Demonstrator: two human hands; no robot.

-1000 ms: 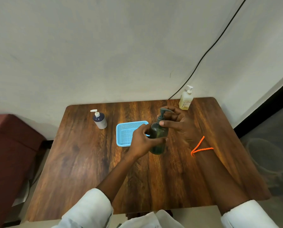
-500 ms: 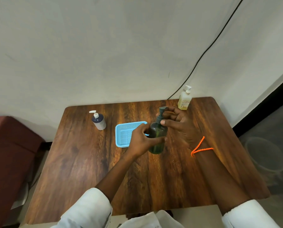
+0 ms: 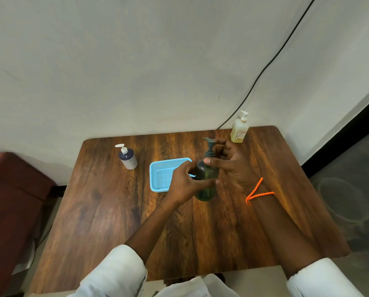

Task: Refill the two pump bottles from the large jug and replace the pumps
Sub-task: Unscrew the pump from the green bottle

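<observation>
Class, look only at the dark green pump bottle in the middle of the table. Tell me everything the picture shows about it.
The dark green pump bottle is round, translucent and plastic-looking, with a grey-green pump head on its neck, nozzle pointing left. It stands upright on the wooden table, beside the blue basket. The left hand grips its body; the right hand holds it around the neck and pump. Its fill level cannot be judged.
</observation>
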